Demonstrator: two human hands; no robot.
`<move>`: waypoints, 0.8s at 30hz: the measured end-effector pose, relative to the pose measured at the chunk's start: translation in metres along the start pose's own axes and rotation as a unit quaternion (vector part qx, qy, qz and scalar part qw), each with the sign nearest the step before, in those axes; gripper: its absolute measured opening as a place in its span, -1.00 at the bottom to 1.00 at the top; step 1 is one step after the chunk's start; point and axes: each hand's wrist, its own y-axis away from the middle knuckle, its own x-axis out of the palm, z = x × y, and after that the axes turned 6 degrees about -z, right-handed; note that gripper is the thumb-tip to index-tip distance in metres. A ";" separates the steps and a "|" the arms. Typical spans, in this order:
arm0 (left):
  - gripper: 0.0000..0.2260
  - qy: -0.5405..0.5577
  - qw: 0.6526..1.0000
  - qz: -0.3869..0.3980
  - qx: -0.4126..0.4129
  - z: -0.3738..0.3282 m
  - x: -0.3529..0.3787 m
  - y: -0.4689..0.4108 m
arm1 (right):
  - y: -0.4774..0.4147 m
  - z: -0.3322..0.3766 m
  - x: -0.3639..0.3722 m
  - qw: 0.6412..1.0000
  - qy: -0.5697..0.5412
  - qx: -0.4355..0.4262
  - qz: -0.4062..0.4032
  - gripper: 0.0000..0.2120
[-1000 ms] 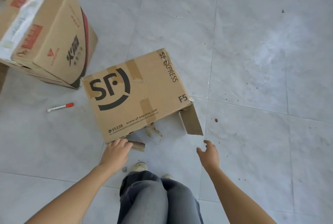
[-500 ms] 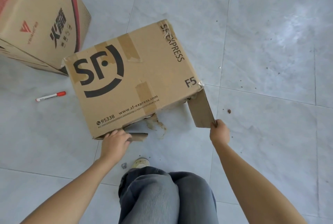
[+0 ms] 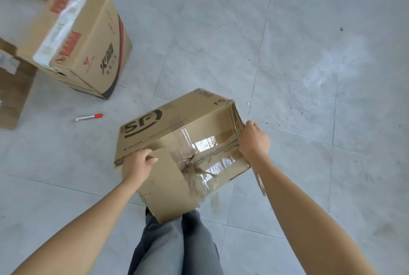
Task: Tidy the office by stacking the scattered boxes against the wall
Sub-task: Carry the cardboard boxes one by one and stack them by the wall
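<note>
The SF box (image 3: 181,128) sits between my two hands, right in front of my legs (image 3: 177,241), and it looks to be clear of the floor (image 3: 309,53), tipped so the taped face turns up toward me and the logo face slants away. Its long axis runs across me, from near left to slightly farther right, so I have one hand at each end. My left hand (image 3: 137,164) grips the near-left edge, fingers curled over the fold where the logo face meets the loose flap (image 3: 168,186). My right hand (image 3: 253,139) is closed round the right end edge; its fingertips are hidden behind the cardboard. The clear tape (image 3: 210,148) is torn and the flap hangs open over my knees, so I judge that side is weak and might sag.

The next box, the one with the red stripe (image 3: 84,46), lies up and to the left, toward the far-left corner of the floor, with a plain carton (image 3: 13,88) at the left edge beside it. My left hand is the nearer one to them, so the carry swings leftward. A red-capped marker (image 3: 88,117) lies on the floor between. I can't see the wall.
</note>
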 end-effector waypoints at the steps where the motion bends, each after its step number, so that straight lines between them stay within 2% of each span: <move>1: -0.64 0.003 1.000 -0.003 -0.004 -0.002 -0.011 0.013 | 0.012 -0.001 -0.013 1.000 0.005 -0.014 -0.002 -0.83; 4: -0.64 0.023 0.998 -0.050 -0.026 -0.012 -0.044 0.044 | 0.042 0.005 -0.047 0.997 0.004 -0.054 -0.046 -0.83; 8: -0.66 0.126 0.986 -0.105 -0.043 -0.010 -0.101 0.088 | 0.080 0.032 -0.095 0.984 -0.043 -0.114 -0.127 -0.74; 12: -0.67 0.221 0.961 -0.162 -0.045 0.008 -0.158 0.136 | 0.114 0.059 -0.133 0.950 -0.164 -0.140 -0.225 -0.70; 16: -0.63 0.277 0.934 -0.219 -0.064 0.034 -0.210 0.179 | 0.154 0.109 -0.157 0.896 -0.297 -0.149 -0.295 -0.67; 18: -0.62 0.290 0.923 -0.242 -0.072 0.053 -0.233 0.198 | 0.177 0.140 -0.164 0.881 -0.319 -0.187 -0.295 -0.66; 24: -0.62 0.342 0.873 -0.319 -0.138 0.145 -0.286 0.265 | 0.253 0.230 -0.172 0.874 -0.284 -0.301 -0.255 -0.65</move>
